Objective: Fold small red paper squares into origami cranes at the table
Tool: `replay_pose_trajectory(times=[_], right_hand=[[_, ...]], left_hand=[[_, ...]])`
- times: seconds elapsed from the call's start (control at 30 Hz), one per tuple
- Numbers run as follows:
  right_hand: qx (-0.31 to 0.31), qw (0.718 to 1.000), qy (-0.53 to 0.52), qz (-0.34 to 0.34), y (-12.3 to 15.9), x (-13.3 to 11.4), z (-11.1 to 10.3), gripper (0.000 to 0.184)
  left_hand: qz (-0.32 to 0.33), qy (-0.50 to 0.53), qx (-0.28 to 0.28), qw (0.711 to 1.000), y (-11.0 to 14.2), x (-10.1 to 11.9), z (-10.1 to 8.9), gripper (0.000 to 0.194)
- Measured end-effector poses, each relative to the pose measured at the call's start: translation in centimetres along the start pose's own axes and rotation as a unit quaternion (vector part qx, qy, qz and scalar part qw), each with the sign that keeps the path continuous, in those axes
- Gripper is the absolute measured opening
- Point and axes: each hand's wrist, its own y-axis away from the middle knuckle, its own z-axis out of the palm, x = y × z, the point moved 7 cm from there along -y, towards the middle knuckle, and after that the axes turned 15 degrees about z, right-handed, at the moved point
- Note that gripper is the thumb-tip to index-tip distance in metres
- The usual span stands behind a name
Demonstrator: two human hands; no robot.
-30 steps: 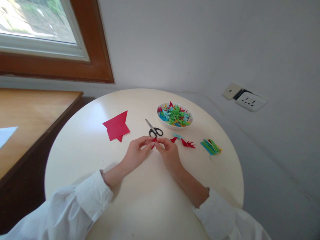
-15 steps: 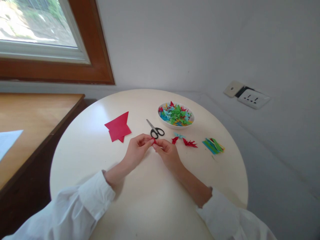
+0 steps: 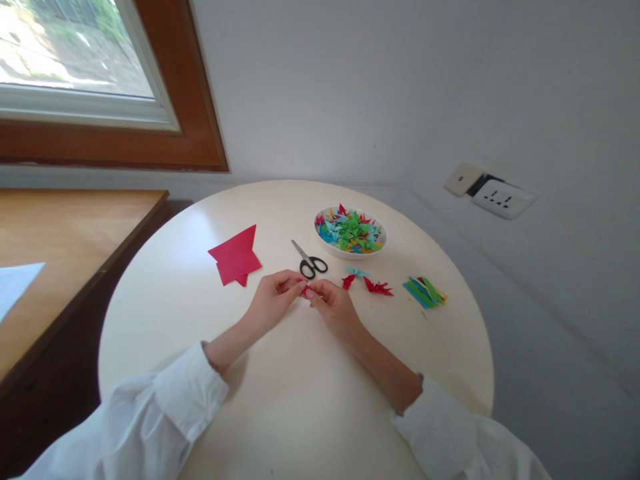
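Observation:
Between my fingertips is a small piece of red paper (image 3: 304, 291), mostly covered, so its folds cannot be made out. My left hand (image 3: 273, 297) pinches it from the left, and my right hand (image 3: 334, 303) pinches it from the other side. Just beyond my fingers lie scissors (image 3: 311, 261) with black handles, blades pointing away. Close to my right hand are red folded paper cranes (image 3: 379, 287) and a light blue one (image 3: 357, 273). Red paper sheets (image 3: 236, 257) overlap on the table to the left of my hands.
A white bowl (image 3: 350, 255) full of colourful folded paper cranes stands at the back of the round white table (image 3: 165, 293). Coloured paper strips (image 3: 425, 293) lie at the right. A wooden desk (image 3: 75, 220) is on the left, and a wall socket (image 3: 503, 197) is at the right.
The red paper between my fingertips has turned slightly and shows a little differently. Both hands stay in nearly the same place, still pinching; the whole view has shifted slightly.

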Motion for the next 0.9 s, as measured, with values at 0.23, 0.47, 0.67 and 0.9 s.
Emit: replay_pose_trajectory(times=[0.23, 0.47, 0.67, 0.9], right_hand=[[0.005, 1.000, 0.000, 0.023, -0.5, 0.5, -0.2, 0.016], [0.020, 0.999, 0.025, -0.003, 0.0, -0.4, -0.5, 0.014], [0.022, 0.997, 0.069, -0.025, 0.2, -0.7, -0.7, 0.015], [0.030, 0.997, 0.071, -0.029, 0.3, -0.9, -0.8, 0.015]], left_hand=[[-0.012, 0.015, 0.008, 1.000, 0.2, -0.1, 0.0, 0.018], [-0.012, 0.007, -0.013, 1.000, 0.2, -0.2, 0.2, 0.020], [-0.034, -0.005, -0.043, 0.998, 0.2, -0.6, 0.5, 0.023], [-0.009, 0.017, -0.068, 0.998, 0.0, -0.7, 0.8, 0.018]])
